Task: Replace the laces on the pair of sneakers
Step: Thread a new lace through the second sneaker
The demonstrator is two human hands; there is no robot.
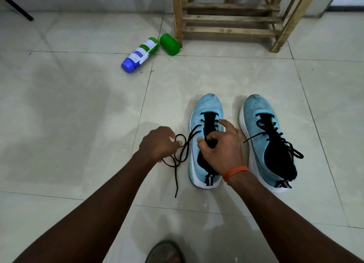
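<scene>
Two light-blue sneakers stand side by side on the tiled floor point(78, 105), well away from its far edge by the wall. The right hand point(222, 148) grips the first sneaker point(208, 105) at its dark tongue, thumb and fingers curled round it and the forefinger stretched over the eyelets. The left hand point(157, 142) pinches a loop of the black lace point(176, 181), whose loose end trails toward the near edge of the floor. The second sneaker point(256, 109) has its own lace point(275, 132) threaded but slack. The lace looks thin, limp and light, so it is likely best pinched close to an eyelet or at its stiff tip. The knit shoe seems soft and light enough to slide, so it probably needs steadying at the tongue or collar.
</scene>
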